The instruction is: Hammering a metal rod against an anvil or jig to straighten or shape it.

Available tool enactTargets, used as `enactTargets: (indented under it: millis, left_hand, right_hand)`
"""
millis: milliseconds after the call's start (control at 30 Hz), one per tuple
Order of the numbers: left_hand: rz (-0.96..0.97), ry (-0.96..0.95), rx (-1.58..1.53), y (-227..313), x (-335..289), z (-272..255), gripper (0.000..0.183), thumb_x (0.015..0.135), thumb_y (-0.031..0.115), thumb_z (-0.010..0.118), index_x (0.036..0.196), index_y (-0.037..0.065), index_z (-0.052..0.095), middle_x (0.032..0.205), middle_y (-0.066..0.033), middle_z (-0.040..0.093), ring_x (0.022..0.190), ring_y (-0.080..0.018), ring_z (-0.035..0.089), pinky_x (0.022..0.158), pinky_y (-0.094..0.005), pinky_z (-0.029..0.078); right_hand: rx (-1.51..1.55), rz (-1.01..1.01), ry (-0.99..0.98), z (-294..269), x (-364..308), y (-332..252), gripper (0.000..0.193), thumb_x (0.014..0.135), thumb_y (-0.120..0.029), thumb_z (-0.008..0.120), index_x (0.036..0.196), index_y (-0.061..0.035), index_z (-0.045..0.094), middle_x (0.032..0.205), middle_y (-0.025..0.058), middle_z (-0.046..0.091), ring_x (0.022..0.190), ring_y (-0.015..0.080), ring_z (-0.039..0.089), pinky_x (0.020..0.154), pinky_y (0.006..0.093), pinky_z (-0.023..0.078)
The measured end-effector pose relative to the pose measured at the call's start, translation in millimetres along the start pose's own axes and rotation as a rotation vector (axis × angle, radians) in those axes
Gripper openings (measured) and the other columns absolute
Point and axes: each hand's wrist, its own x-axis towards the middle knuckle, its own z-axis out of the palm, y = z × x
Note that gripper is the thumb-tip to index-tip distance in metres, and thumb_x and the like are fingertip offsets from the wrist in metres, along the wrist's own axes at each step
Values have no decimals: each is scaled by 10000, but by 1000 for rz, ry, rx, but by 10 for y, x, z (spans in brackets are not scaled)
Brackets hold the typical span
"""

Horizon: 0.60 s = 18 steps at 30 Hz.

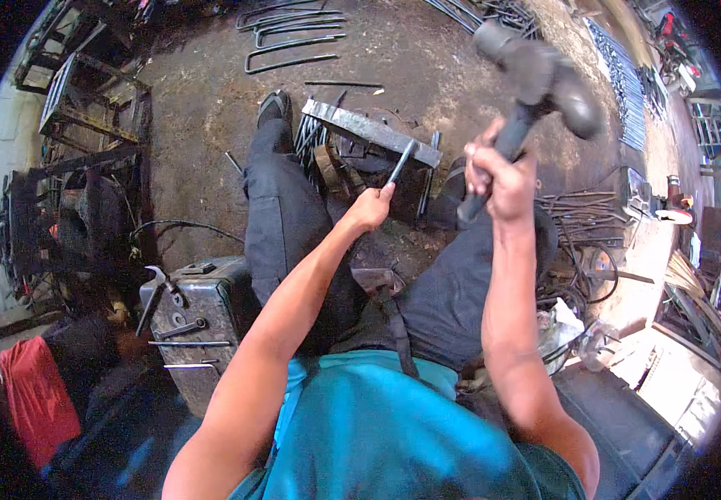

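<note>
My right hand point(504, 173) is closed round the handle of a heavy hammer point(535, 79), raised to the right with its head up and slightly blurred. In my left hand point(369, 208) is a short metal rod point(402, 162). The rod's far end rests on or just over a flat steel bar point(369, 129), which lies slantwise between my legs like an anvil. I cannot tell whether rod and bar touch. Below the bar, a bundle of thin rods point(310, 137) stands beside my left leg.
Bent U-shaped rods point(294, 37) lie on the floor ahead, near a single straight rod point(344, 83). At my left stands a metal box point(210, 308) carrying a claw hammer point(159, 279) and wrench point(182, 327). Several rods point(581, 212) and a cable lie at right.
</note>
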Motion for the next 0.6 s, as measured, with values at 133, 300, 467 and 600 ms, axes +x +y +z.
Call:
enactTargets:
  millis: [133,300,467,600]
  left_hand:
    - [-75,-78,-61,38,22,-44,655,976,540,384,668,-20,527,580,-81,491,556,-215,518,579,-424,441]
    - [67,-5,100,-71,102,-19,677,976,512,382,867,-109,630,815,-296,642,844,-407,659,765,-465,494]
    - [66,107,148,-127,84,9,689,972,519,391,842,-119,615,828,-313,621,857,-408,641,784,-475,465]
    - [18,37,146,-53,93,-28,658,971,491,380,1002,-113,639,995,-352,616,1063,-463,578,907,-486,450]
  right_hand:
    - [157,-81,-35,77,64,178,152,738,11,648,735,-52,509,564,16,493,445,96,464,410,246,340]
    - [-82,411,221,-34,-154,1265,178,704,32,627,702,-60,475,514,29,474,345,117,420,337,272,321]
    - [-56,558,338,-337,-401,1730,188,729,21,619,690,-65,457,473,8,434,324,117,394,322,290,316]
    - [-106,548,333,-376,-433,1609,175,745,-1,613,681,-66,463,481,2,429,325,115,388,323,285,319]
